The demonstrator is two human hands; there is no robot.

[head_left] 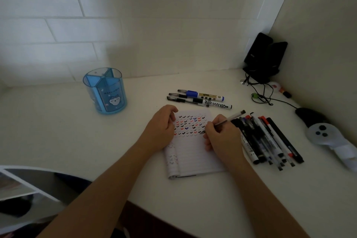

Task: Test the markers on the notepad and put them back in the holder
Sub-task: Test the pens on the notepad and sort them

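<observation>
I am noting the holder (105,91) standing upright at far left, well apart from the notepad (193,152). The left hand (160,127) is resting on the notepad's left edge, fingers loosely curled, gripping nothing. The right hand (222,137) is pinching a pen (229,119), tip touching the page. Markers (270,141) are lying just right.

A wide stretch of bare counter (58,137) lies between the holder (105,91) and the notepad (193,156). The holder's open top stands free except at the back, where the wall (135,35) is near. Three pens (199,98) lie crosswise behind the notepad. A packed row of markers (268,139) lies just beside the right hand (222,135), which grips a silver pen (226,120). Further right, a mouse (307,116), controller (324,133), cables (260,94) and speakers (264,56) crowd the corner by the side wall (324,35).
</observation>
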